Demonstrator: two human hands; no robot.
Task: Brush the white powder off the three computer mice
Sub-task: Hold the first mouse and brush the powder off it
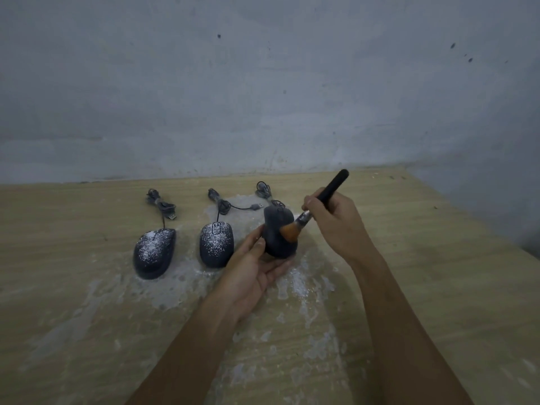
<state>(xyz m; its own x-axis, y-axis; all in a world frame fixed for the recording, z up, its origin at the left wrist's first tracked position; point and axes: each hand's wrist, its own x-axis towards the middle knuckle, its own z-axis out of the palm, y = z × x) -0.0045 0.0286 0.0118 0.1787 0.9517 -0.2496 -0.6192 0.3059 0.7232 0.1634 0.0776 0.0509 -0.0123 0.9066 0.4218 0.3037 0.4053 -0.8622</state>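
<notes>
Brushing first of three mice, two still dusty.
Left hand (257, 267) cradles right-most mouse (279, 238) tilted up off table (438, 273); right hand (336, 220) grips brush (309, 213), bristles on its nearly clean shell. Middle mouse (216, 244) and left mouse (154, 252) sit on table, powder-covered, untouched. Roughly a third done.

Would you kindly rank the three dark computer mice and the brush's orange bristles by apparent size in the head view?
left powder-dusted dark mouse
middle dusted mouse and held dark mouse: too alike to rank
orange bristles, smallest
</notes>
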